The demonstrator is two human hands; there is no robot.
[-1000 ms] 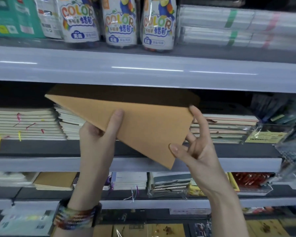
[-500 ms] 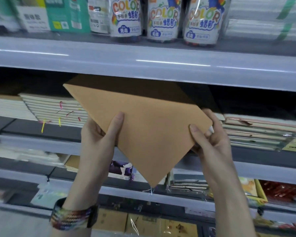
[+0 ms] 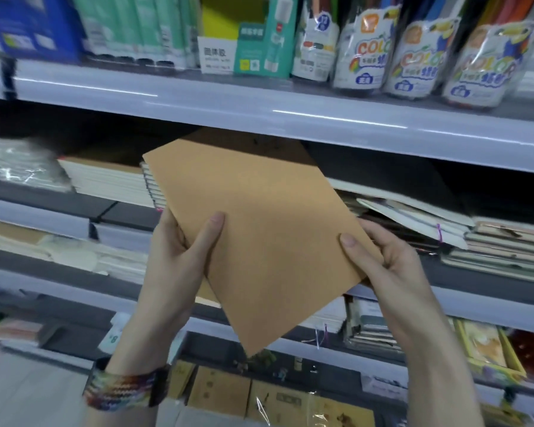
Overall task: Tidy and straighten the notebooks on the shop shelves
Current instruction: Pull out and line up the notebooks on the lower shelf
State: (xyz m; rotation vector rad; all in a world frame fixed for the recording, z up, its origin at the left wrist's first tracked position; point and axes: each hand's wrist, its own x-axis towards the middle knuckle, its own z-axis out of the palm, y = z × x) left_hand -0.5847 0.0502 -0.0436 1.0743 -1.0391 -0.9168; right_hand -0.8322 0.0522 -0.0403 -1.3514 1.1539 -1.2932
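Left hand (image 3: 173, 266): thumb on the cover, fingers curled beneath, gripping the notebook (image 3: 259, 229).
Right hand (image 3: 392, 269): thumb on top, pinching the right edge.
Notebook: tilted, corner down, before the middle shelf (image 3: 490, 312), off the stacks (image 3: 105, 183).
Risk: nudging the slumped pile (image 3: 413, 214) at right could spill it.

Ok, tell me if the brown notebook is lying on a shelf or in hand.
In hand: the left hand and right hand grip the brown notebook by its sides, tilted corner-down.
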